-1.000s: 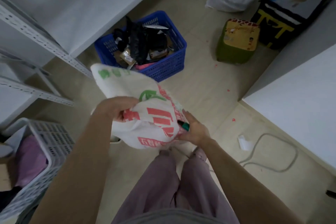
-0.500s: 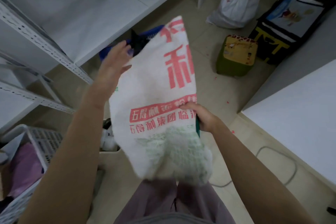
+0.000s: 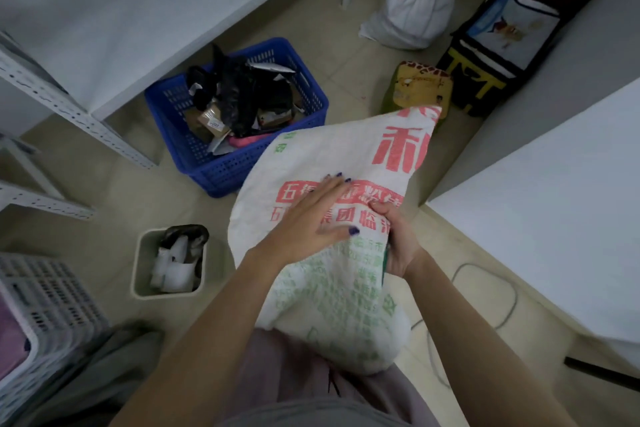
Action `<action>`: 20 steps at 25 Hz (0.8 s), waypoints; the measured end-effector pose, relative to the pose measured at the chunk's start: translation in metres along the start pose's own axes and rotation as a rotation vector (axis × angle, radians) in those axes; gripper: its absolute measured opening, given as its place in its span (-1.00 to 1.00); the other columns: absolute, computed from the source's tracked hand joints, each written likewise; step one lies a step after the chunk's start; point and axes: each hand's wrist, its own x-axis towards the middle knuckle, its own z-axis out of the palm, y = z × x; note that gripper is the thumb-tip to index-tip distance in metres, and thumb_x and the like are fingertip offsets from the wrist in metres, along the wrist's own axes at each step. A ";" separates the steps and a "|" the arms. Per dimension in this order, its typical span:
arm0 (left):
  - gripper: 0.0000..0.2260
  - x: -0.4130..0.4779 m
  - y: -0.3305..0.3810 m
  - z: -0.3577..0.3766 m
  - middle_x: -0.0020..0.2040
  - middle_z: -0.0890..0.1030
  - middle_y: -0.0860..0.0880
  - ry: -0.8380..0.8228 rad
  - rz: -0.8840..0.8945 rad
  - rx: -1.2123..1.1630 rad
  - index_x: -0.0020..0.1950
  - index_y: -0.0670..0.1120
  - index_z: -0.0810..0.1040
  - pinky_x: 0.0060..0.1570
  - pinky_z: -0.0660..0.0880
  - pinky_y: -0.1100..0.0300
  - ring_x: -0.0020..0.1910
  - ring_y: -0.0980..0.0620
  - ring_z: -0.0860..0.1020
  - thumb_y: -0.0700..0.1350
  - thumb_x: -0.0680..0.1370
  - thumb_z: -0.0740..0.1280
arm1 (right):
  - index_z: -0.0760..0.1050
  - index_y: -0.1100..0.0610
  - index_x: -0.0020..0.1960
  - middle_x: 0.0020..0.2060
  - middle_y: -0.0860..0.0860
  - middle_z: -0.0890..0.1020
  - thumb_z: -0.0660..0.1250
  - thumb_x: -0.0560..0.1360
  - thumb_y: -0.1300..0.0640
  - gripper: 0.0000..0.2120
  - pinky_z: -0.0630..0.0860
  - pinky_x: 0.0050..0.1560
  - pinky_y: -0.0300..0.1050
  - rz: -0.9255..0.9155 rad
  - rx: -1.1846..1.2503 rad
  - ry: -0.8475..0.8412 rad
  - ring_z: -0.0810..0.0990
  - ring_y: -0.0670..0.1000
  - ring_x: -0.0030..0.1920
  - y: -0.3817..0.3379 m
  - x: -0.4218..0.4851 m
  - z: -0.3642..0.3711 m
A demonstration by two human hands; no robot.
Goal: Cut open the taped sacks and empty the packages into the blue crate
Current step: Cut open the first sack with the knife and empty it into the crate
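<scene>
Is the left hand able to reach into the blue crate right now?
Probably yes, with a lean forward. The left hand lies flat on the white sack and grips nothing. The blue crate stands open-topped on the floor just beyond the sack, and nothing blocks the way. The right hand grips the sack's edge.

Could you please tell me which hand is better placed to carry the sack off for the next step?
Right, probably. The right hand grips the sack at its edge, fingers curled round the fabric. The left hand only lies flat on it with straight fingers and would have to take hold first.
</scene>
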 end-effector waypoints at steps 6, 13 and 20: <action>-0.01 -0.007 -0.029 0.005 0.50 0.15 0.08 -0.324 0.022 0.430 0.53 -0.02 0.01 0.38 0.01 0.24 0.45 0.10 0.15 0.16 0.28 0.52 | 0.57 0.31 0.11 -0.14 0.25 0.68 0.68 -0.13 0.03 -0.14 0.64 -0.21 0.03 0.107 0.034 0.081 0.69 0.18 -0.20 -0.001 -0.018 -0.013; -0.71 0.000 -0.032 0.012 -0.07 0.67 -0.05 -0.012 -0.190 0.305 0.09 0.00 0.60 -0.14 0.48 0.10 -0.05 -0.11 0.59 0.07 0.42 0.42 | 0.58 0.19 -0.21 -0.40 0.06 0.62 0.53 0.23 0.00 -0.70 0.44 -0.52 -0.28 0.089 -0.105 0.155 0.46 -0.05 -0.55 -0.022 -0.033 -0.004; -0.78 0.006 -0.038 -0.006 -0.05 0.62 -0.12 0.250 -0.544 0.385 0.06 -0.07 0.57 -0.10 0.49 0.02 0.02 -0.20 0.57 -0.01 0.47 0.38 | 0.57 0.20 -0.14 -0.26 0.08 0.68 0.47 0.41 0.07 -0.81 0.35 -0.51 -0.29 -0.151 -0.909 0.348 0.34 -0.11 -0.55 -0.064 -0.061 0.017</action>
